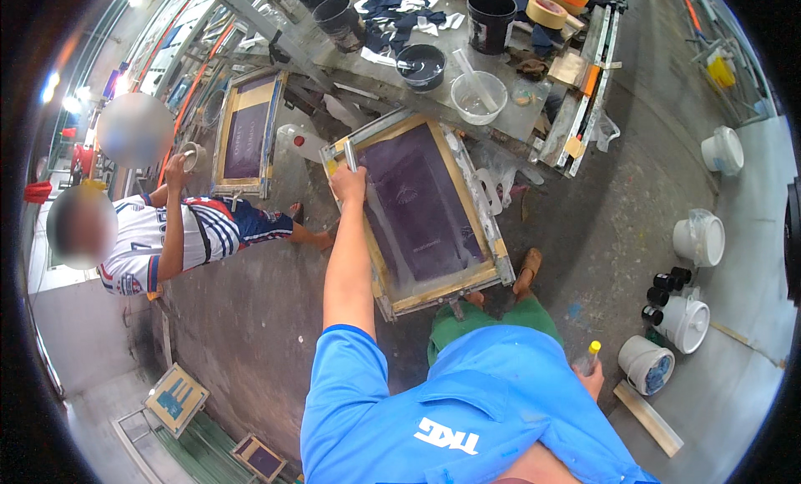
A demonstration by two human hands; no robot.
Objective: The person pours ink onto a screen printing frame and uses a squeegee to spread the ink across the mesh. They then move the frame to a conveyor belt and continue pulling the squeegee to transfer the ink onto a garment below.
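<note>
A framed printing screen [415, 199] with dark purple mesh and tan-taped edges lies tilted in front of me. My left hand [348, 184] grips a metal-edged bar [351, 157] at the screen's upper left. Low at my right side, my right hand [591, 379] is closed around a clear bottle with a yellow cap [593, 350].
A co-worker [179, 242] stands at left beside another screen [244, 132]. A cluttered bench [530, 117] with buckets, tape and cloth pieces is ahead. Several white buckets [701, 238] and a wooden plank [647, 417] line the right wall. Small frames [178, 400] lie lower left.
</note>
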